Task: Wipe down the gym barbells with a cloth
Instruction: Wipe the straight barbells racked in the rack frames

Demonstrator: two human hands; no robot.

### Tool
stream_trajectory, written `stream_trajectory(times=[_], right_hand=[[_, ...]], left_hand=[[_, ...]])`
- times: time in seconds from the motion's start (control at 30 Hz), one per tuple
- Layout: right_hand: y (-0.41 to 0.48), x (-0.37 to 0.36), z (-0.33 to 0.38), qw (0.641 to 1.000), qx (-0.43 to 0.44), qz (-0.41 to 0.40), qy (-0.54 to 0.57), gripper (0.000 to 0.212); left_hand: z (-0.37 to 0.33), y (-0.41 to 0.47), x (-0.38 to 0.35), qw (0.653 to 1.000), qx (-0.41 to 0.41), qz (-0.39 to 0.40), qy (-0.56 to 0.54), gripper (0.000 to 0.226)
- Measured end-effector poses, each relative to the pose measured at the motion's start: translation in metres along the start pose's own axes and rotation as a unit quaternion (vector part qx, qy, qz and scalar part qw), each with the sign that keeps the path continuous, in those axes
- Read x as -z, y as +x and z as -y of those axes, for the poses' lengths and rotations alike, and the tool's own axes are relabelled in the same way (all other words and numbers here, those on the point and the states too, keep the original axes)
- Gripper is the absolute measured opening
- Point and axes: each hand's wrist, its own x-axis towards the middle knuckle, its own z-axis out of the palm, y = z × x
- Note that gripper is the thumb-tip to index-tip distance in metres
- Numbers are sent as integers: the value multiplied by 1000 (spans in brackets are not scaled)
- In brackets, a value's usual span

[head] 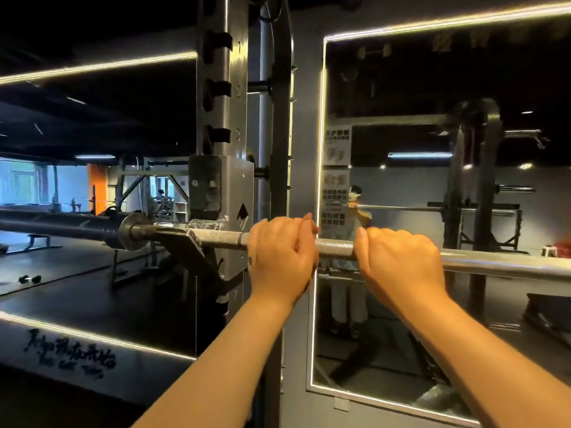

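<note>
A steel barbell point(335, 247) lies level across the view, resting on the hook of a grey rack upright point(222, 180). Its dark sleeve point(61, 230) and collar stick out to the left. My left hand point(279, 257) grips the knurled shaft just right of the rack hook, fingers curled over the top. My right hand point(398, 264) grips the same shaft a hand's width further right, where the knurling ends and smooth steel begins. No cloth shows in either hand.
A wall mirror point(432, 211) with lit edges stands right behind the bar and reflects a person, a second rack and the bar. A small dumbbell point(29, 278) lies on the dark floor at the left. More gym machines stand far back left.
</note>
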Motion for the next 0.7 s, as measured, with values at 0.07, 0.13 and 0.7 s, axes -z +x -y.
stream_trajectory(times=[0.07,0.13,0.7], right_hand=[[0,1,0,1000,12,12,-4,35],[0,5,0,999,21,23,-4,28],[4,-7,-1,999,-9,-32,33,29]], left_hand=[[-13,4,-6,991,116,-41,-56,21],[-29,3,-18,989,137,-39,-44,17],[-42,-17,-25,998,-35,53,3,28]])
